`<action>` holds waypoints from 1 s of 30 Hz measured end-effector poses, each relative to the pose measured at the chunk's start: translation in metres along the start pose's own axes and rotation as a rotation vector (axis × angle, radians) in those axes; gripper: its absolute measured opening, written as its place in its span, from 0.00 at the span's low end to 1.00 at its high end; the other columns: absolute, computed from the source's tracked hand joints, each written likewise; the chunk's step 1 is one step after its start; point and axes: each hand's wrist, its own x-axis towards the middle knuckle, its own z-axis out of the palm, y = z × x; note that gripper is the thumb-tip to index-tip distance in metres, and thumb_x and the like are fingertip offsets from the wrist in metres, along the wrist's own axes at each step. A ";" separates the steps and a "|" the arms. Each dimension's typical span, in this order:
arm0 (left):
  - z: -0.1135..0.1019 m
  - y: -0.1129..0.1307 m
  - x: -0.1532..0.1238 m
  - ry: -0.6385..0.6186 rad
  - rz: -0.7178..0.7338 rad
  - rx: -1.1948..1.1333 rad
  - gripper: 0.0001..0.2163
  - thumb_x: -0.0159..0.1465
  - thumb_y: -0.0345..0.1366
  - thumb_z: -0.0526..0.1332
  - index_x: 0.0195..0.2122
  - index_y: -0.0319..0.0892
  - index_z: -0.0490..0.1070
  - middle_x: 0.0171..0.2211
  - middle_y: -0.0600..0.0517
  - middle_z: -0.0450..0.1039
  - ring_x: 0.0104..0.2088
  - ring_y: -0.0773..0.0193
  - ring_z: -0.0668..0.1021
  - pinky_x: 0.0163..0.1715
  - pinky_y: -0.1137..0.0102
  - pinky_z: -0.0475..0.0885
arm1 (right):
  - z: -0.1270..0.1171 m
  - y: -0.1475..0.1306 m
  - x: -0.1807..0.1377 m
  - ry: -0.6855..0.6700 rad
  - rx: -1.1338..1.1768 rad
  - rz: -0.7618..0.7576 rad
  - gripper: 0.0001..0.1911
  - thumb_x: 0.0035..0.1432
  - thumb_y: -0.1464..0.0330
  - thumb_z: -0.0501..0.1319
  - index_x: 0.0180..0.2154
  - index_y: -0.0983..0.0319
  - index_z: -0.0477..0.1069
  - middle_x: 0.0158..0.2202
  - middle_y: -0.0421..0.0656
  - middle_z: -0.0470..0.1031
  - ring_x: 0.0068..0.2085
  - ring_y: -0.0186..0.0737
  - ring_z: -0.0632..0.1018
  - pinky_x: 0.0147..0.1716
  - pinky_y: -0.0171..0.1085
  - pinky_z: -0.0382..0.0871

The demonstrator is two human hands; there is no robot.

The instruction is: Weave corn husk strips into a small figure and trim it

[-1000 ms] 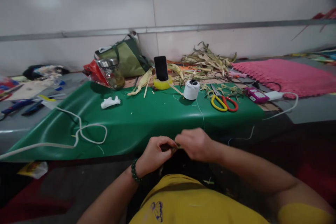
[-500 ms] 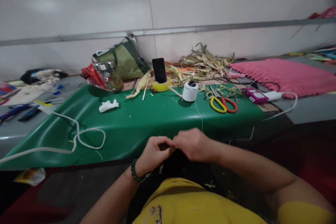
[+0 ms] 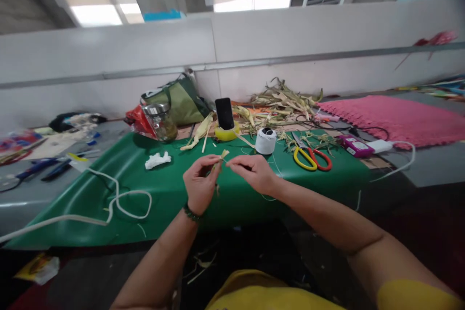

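My left hand [image 3: 201,181], with a dark green bead bracelet at its wrist, pinches a small piece of corn husk [image 3: 224,154] whose pale frayed end sticks up past the fingertips. Just to its right, the thumb and forefinger of my right hand [image 3: 252,172] are closed on a thin strand, probably thread, close to the husk. A white spool of thread [image 3: 265,141] stands beyond my right hand, and loose thread trails from it over the green mat [image 3: 167,189]. Scissors [image 3: 311,159] with one yellow and one red handle lie right of the spool.
A phone [image 3: 224,113] leans upright in a yellow tape roll [image 3: 225,132]. Behind lies a heap of dry husks [image 3: 285,94]. At left are a glass jar [image 3: 162,126], a green bag [image 3: 185,101], crumpled white tissue [image 3: 157,160] and a white cable [image 3: 119,196]. Pink cloth [image 3: 395,118] covers the right.
Both hands have risen from the mat's front edge to above the mat, and the husk end now shows between them. The camera view has tilted upward.
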 end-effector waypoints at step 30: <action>0.012 -0.055 0.117 -0.689 0.140 0.407 0.08 0.59 0.33 0.60 0.23 0.41 0.72 0.27 0.50 0.75 0.32 0.63 0.74 0.33 0.70 0.67 | -0.016 0.088 0.092 -0.279 0.634 0.671 0.16 0.36 0.63 0.72 0.24 0.64 0.70 0.11 0.27 0.53 0.14 0.21 0.49 0.14 0.30 0.33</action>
